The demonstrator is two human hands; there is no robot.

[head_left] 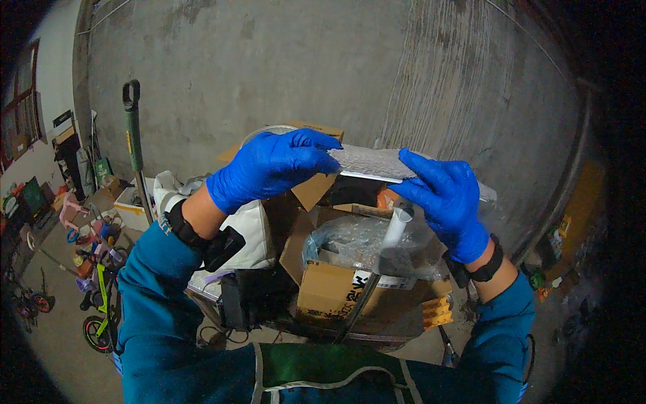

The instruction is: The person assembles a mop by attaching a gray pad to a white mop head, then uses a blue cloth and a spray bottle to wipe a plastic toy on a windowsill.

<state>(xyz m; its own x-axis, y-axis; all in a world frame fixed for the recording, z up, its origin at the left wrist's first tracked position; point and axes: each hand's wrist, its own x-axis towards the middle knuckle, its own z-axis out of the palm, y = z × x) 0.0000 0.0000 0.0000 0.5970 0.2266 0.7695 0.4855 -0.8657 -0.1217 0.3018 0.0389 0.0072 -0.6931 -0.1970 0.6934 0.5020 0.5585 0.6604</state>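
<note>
A green-handled tool (132,128) leans at the wall, far left; the left hand (269,168) pinches 1 end of a grey, rough-coated flat trowel (377,163), held level above open cardboard boxes (336,283); the right hand (447,202) grips its other end; if either gloved grip slackens, the blade could likely tip and drop into the boxes.
</note>
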